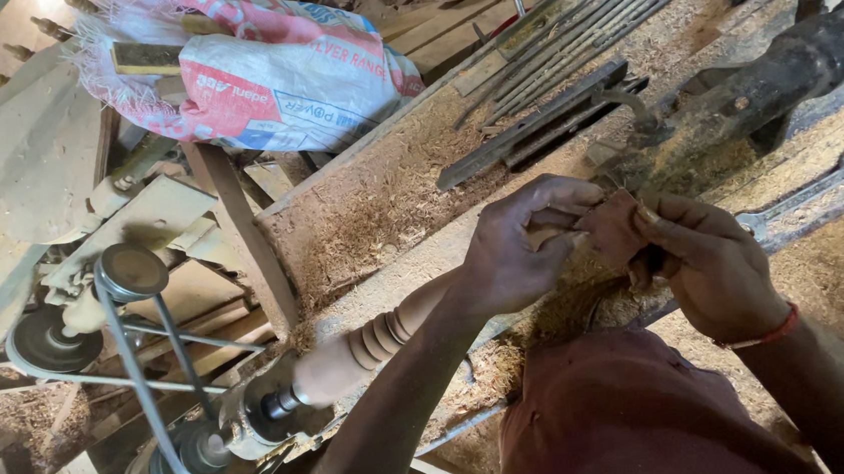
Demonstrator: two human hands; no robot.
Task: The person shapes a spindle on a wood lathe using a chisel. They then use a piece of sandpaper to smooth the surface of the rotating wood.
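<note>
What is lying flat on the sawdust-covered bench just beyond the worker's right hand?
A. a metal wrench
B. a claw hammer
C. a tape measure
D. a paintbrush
A: a grey metal wrench with a ring end lies flat on the sawdust-covered bench, just past the right hand, which meets the left hand over the turned wooden spindle.

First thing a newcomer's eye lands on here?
Both hands, left hand and right hand, pressed around a turned wooden spindle mounted on a lathe at centre. Sawdust coats the bench behind it, with long chisels lying there, and a red-and-white sack sits at upper left.
</note>
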